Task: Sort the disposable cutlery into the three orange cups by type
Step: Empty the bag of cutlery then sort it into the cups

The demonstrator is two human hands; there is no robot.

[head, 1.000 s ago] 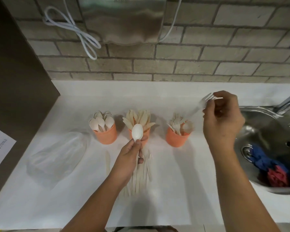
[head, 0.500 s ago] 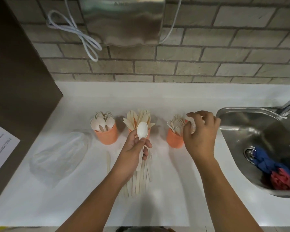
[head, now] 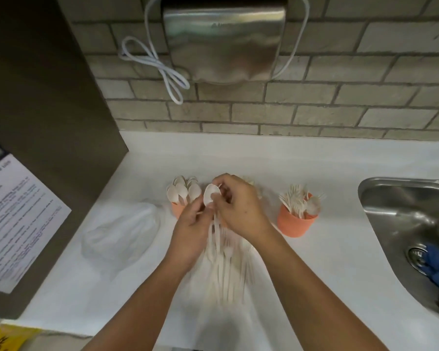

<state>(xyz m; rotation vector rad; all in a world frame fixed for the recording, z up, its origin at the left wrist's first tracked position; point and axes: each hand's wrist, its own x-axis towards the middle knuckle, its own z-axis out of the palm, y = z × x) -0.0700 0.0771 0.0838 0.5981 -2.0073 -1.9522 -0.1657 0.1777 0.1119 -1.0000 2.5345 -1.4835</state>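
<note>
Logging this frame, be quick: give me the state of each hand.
Left hand: closed around the bundle of cutlery.
Right hand: pinching the white spoon at the top of the bundle.

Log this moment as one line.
left hand: holds cutlery bundle | right hand: pinches white spoon | spoon: not yet in spoon cup
</note>
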